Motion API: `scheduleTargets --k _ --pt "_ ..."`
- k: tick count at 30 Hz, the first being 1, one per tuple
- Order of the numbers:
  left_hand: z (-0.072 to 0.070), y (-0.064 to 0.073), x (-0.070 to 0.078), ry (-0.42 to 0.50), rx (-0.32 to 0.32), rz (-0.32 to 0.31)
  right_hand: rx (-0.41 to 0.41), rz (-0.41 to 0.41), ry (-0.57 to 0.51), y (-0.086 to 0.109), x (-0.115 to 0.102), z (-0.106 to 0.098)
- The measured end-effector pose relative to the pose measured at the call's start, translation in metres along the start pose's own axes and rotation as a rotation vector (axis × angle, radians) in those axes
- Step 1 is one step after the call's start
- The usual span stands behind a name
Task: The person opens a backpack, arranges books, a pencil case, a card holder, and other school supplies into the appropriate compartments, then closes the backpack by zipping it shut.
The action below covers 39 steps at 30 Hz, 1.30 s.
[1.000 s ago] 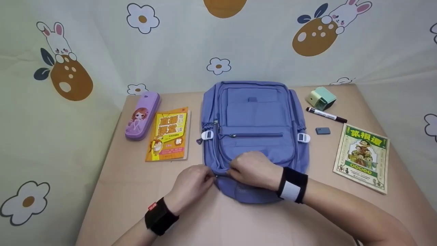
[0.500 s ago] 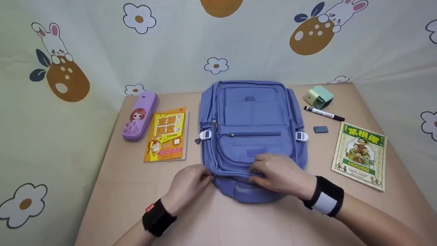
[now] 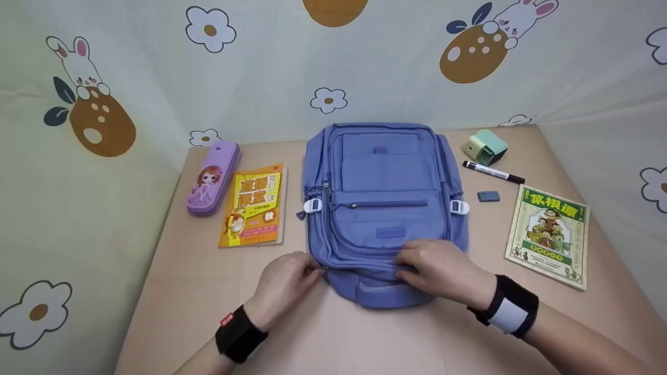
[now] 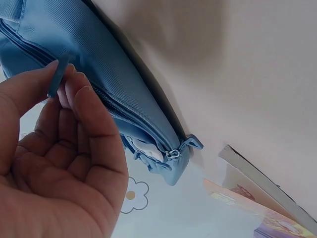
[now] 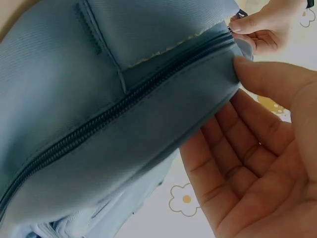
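A blue backpack lies on its back with its bottom or top end toward me; I cannot tell which. At its near left corner my left hand pinches a zipper pull between thumb and fingers, as the left wrist view shows. My right hand grips the fabric edge beside the zipper, thumb on one side and fingers behind. Along the visible stretch in the right wrist view, the zipper's teeth look closed. Another zipper pull hangs at the bag's side.
Left of the bag lie a purple pencil case and an orange book. To the right are a green pencil sharpener, a marker, a small blue eraser and a green book. A patterned cloth hangs behind the table.
My right hand has moved right along the bag's near edge, away from the left hand, and grips the fabric there. The left hand stays at the near left corner.
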<state>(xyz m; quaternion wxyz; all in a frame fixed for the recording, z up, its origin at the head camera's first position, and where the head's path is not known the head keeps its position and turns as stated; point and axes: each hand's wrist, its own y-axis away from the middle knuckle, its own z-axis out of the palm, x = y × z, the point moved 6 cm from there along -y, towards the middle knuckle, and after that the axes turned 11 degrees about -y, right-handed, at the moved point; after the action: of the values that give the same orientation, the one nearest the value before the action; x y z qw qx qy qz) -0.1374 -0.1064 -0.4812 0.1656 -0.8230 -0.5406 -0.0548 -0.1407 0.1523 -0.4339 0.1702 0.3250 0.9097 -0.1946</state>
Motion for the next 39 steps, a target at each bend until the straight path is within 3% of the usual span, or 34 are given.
scheduleTargets --k 12,22,31,39 --pt "0.002 0.008 0.016 -0.027 0.001 0.04 0.024 0.007 0.012 -0.003 0.0 0.002" --pt "0.006 0.009 0.046 0.019 0.042 0.15 0.011 0.019 0.012 -0.005 0.0 0.003" --pt "0.004 0.007 0.044 0.014 0.034 0.145 0.002 -0.005 -0.004 0.002 0.002 -0.001" --pt "0.004 0.006 0.041 -0.005 0.013 0.133 -0.01 -0.02 -0.001 0.027 0.018 -0.018"
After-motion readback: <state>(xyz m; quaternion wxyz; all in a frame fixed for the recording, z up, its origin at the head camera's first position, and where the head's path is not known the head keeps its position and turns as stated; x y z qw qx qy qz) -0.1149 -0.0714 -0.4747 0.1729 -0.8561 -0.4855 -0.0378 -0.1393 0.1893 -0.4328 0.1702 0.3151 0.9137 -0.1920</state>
